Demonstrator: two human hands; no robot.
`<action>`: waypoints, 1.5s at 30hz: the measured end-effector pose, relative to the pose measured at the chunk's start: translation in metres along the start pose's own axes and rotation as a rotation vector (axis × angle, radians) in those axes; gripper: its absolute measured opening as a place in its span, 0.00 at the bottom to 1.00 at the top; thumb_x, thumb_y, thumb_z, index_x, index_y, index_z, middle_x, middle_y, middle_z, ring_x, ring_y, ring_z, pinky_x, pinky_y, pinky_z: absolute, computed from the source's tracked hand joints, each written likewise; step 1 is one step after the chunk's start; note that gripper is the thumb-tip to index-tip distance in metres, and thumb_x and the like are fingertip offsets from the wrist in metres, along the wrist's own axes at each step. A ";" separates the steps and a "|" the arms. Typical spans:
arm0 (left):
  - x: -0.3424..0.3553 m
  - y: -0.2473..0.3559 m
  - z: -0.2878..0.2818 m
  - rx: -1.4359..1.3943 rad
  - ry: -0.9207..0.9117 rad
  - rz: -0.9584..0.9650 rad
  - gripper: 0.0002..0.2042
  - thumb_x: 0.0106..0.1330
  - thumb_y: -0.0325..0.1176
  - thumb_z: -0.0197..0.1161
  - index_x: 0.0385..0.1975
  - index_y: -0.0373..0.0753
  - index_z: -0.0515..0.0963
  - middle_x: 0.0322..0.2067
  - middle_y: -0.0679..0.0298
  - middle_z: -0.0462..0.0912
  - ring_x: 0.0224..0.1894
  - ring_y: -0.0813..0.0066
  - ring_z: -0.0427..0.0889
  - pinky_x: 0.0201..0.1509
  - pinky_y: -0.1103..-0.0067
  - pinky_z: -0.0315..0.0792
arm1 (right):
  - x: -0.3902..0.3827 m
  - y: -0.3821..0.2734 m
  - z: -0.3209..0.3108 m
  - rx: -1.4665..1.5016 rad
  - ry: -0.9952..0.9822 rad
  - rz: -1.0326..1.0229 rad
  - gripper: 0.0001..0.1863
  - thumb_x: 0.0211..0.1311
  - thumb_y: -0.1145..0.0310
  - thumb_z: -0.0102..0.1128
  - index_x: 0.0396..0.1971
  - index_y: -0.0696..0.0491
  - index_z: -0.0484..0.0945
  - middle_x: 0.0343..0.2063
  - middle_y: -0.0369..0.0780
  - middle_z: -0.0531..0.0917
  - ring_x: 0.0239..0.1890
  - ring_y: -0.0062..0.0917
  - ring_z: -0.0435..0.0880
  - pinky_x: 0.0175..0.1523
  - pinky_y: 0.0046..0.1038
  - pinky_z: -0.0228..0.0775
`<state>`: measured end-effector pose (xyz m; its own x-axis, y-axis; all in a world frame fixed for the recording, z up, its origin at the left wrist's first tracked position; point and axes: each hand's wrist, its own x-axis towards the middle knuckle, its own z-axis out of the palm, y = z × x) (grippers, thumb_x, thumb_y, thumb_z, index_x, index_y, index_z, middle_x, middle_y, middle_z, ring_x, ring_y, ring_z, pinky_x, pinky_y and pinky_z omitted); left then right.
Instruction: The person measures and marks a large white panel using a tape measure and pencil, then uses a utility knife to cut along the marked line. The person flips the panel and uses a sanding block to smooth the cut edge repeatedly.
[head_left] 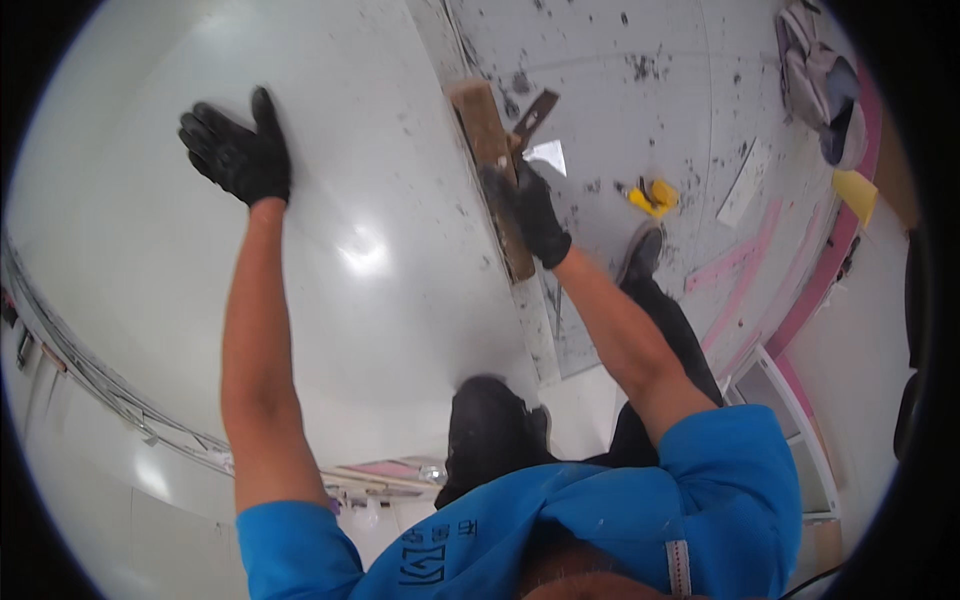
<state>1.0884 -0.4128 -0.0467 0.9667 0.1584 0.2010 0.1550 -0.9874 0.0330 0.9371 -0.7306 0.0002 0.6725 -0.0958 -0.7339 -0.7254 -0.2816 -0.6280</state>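
Note:
My left hand (238, 155), in a black glove, lies flat with its fingers stretched out on a large white panel (370, 330). At the panel's right edge, a long wooden hand plane (478, 112) rests lengthwise along that edge. Its flat dark blade (536, 118) sticks up and out to the right near the middle. My right hand (540, 215), gloved in black too, is wrapped round the plane just behind the blade. The fingertips lie over the wooden body and are partly hidden.
Dark scraps are scattered over the grey floor (610, 110) to the right. A yellow tool (655, 197), a white strip (743, 183), pink strips (735, 265) and a crumpled bag-like item (820, 75) lie there. My knee (490, 425) touches or nearly touches the panel's near part.

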 end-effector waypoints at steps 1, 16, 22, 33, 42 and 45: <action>0.005 -0.006 0.002 0.007 0.002 0.027 0.42 0.67 0.64 0.50 0.64 0.28 0.59 0.66 0.45 0.60 0.70 0.48 0.55 0.72 0.58 0.49 | -0.028 0.033 0.002 -0.063 0.006 -0.019 0.35 0.64 0.44 0.57 0.59 0.58 0.69 0.35 0.53 0.83 0.41 0.44 0.84 0.45 0.37 0.74; -0.202 0.023 -0.054 -0.091 -0.173 0.066 0.40 0.69 0.58 0.51 0.71 0.34 0.50 0.72 0.46 0.50 0.74 0.48 0.47 0.75 0.56 0.43 | 0.025 0.027 0.013 -0.083 0.073 -0.291 0.34 0.67 0.43 0.50 0.57 0.59 0.68 0.41 0.53 0.82 0.44 0.46 0.81 0.49 0.40 0.73; -0.209 0.019 -0.058 -0.117 -0.181 0.047 0.41 0.68 0.57 0.53 0.72 0.35 0.49 0.72 0.47 0.49 0.74 0.47 0.46 0.75 0.55 0.43 | 0.098 -0.064 0.007 -0.013 0.172 -0.403 0.38 0.65 0.35 0.48 0.52 0.59 0.75 0.42 0.52 0.82 0.43 0.43 0.81 0.49 0.41 0.71; -0.205 0.024 -0.066 -0.125 -0.167 0.003 0.41 0.68 0.56 0.54 0.71 0.34 0.50 0.72 0.46 0.51 0.74 0.48 0.49 0.75 0.57 0.44 | -0.208 0.260 0.015 -0.217 0.073 0.039 0.34 0.72 0.48 0.47 0.68 0.57 0.59 0.49 0.56 0.80 0.51 0.47 0.80 0.53 0.37 0.72; -0.207 0.023 -0.065 -0.095 -0.161 0.029 0.43 0.65 0.59 0.55 0.70 0.33 0.52 0.70 0.46 0.53 0.73 0.47 0.50 0.73 0.55 0.48 | 0.147 -0.114 0.005 0.077 0.089 -0.464 0.39 0.66 0.36 0.47 0.54 0.61 0.72 0.41 0.51 0.83 0.43 0.41 0.81 0.48 0.38 0.72; -0.208 0.021 -0.065 -0.086 -0.144 0.070 0.43 0.64 0.60 0.56 0.69 0.34 0.54 0.69 0.46 0.54 0.72 0.46 0.52 0.72 0.54 0.50 | 0.202 -0.194 -0.002 0.217 0.053 -0.485 0.42 0.64 0.33 0.47 0.50 0.63 0.76 0.38 0.49 0.84 0.40 0.39 0.81 0.46 0.38 0.72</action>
<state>0.8772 -0.4662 -0.0238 0.9946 0.0815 0.0635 0.0743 -0.9913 0.1090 1.2137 -0.6971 -0.0255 0.9404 -0.0531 -0.3359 -0.3397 -0.1020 -0.9350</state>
